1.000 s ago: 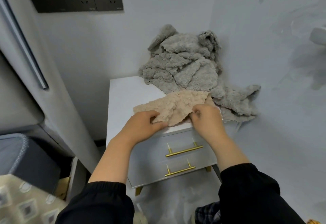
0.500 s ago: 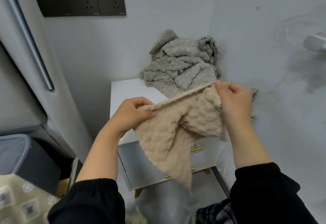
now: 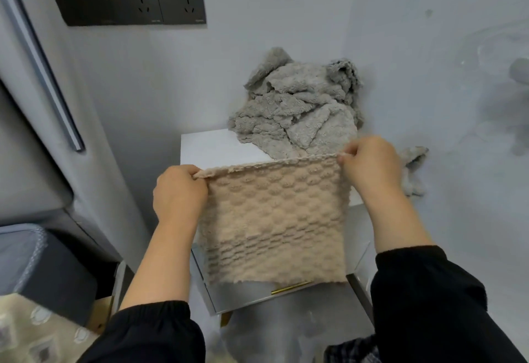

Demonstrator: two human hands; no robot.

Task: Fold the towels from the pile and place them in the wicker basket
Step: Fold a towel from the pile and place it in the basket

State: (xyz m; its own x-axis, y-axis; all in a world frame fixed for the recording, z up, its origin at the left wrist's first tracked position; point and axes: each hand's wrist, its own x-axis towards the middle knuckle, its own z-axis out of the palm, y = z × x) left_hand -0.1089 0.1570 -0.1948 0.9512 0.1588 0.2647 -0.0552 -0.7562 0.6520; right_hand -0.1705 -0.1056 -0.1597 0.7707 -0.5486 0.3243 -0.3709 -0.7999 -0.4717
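Above the nightstand (image 3: 217, 149), beige towel (image 3: 274, 219) hanging flat, top edge level, corners pinched by left hand (image 3: 179, 191), right hand (image 3: 370, 163)

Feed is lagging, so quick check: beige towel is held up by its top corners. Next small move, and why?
Probably bring the left hand across to the right hand so the top corners meet, halving the beige towel. It hangs flat and spread, each hand pinching one top corner, so it looks ready for a first fold.
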